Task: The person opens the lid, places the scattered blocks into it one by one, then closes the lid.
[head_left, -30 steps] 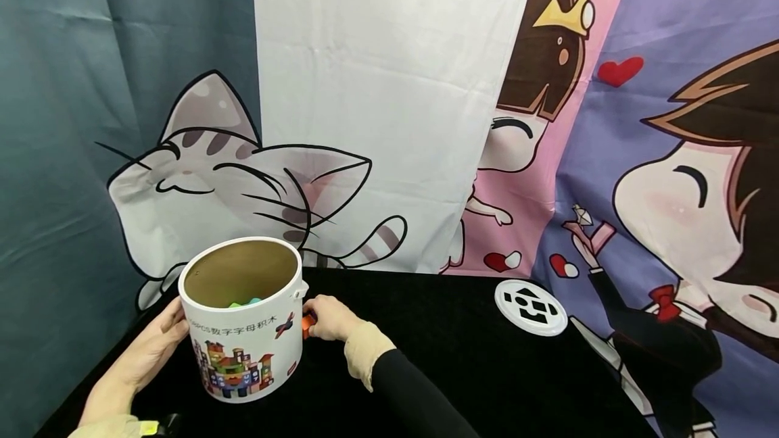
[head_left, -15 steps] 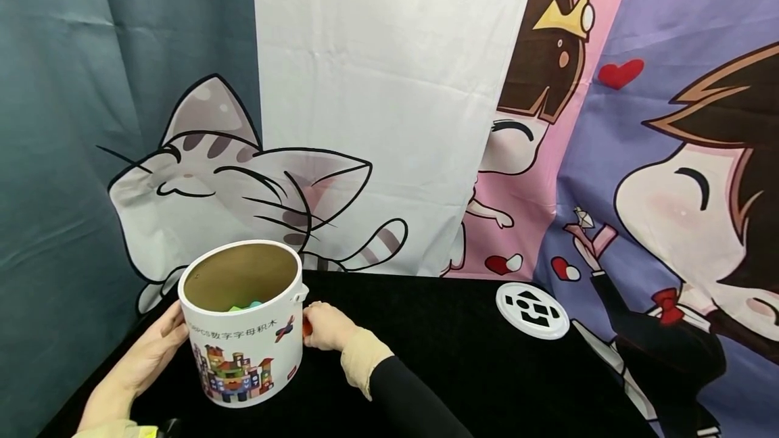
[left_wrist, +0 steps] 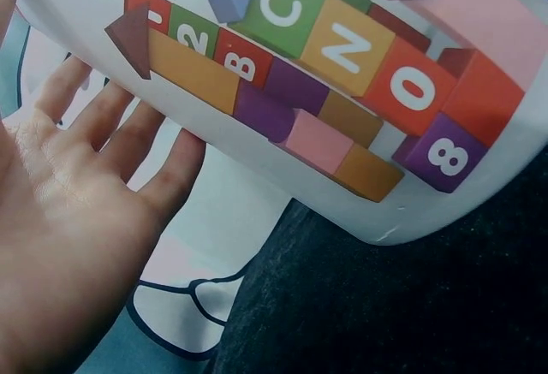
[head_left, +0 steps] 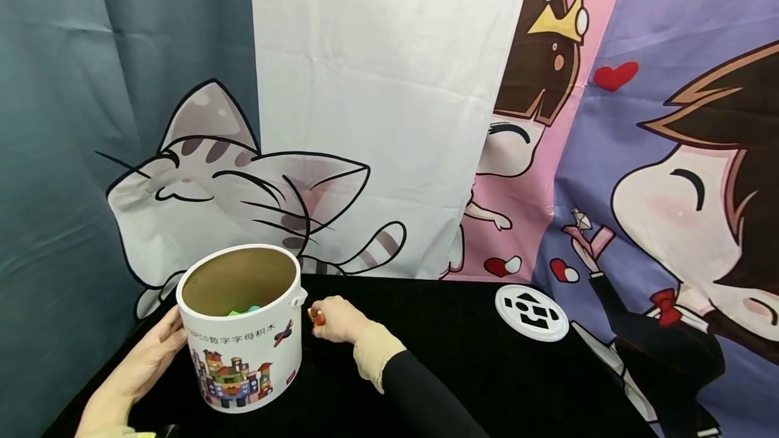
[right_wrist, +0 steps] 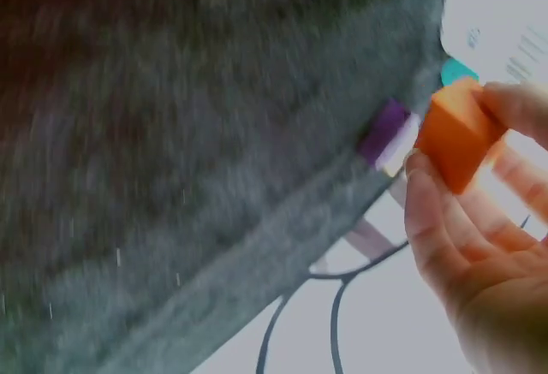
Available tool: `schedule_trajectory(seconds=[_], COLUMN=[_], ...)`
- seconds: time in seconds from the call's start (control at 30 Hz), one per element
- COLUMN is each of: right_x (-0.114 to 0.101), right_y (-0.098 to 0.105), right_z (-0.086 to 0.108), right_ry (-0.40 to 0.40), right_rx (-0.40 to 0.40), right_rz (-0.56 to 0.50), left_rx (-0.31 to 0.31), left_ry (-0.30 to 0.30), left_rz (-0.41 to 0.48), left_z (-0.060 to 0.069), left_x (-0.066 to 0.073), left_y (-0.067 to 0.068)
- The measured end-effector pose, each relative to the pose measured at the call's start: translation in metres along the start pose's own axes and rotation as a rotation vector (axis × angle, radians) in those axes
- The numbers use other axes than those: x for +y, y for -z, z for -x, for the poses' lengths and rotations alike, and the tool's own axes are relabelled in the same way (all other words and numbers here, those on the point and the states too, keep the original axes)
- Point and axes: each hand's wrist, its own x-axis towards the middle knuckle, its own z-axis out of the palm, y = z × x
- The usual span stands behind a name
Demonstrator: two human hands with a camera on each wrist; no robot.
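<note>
A white bucket [head_left: 243, 350] printed with colourful letter blocks stands on the black cloth, with a few green and blue blocks [head_left: 243, 311] visible inside. My left hand [head_left: 140, 363] rests on its left side, fingers extended along the wall in the left wrist view. Beside the bucket's right side, my right hand [head_left: 341, 320] pinches an orange block [right_wrist: 461, 134] between thumb and fingers. Close behind that block, the right wrist view shows a purple block [right_wrist: 387, 131], a pale one [right_wrist: 401, 147] and a teal one [right_wrist: 458, 72] near the bucket.
A white round lid [head_left: 532, 313] with shaped cut-outs lies at the right of the black cloth [head_left: 426, 350]. Printed curtains [head_left: 389, 120] hang behind the cloth's far edge. A small lug [head_left: 299, 297] sticks out from the bucket's right rim.
My right hand has shifted slightly right, away from the bucket, with the orange block still pinched. The left hand stays against the bucket, and the view has tilted a little.
</note>
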Motion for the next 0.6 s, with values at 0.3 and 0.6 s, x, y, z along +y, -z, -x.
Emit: schedule_trajectory(seconds=[0.3, 0.6], right_x=[0.005, -0.017], right_y=[0.062, 0.118], right_z=[0.008, 0.01], right_ry=[0.056, 0.177], right_rx=[0.101, 0.333], right_rz=[-0.014, 0.029], left_rx=[0.002, 0.001], left_ry=[0.021, -0.002], left_rz=[0.009, 0.021], left_z=[0.001, 0.0], left_x=[0.003, 0.001], left_y=[-0.001, -0.001])
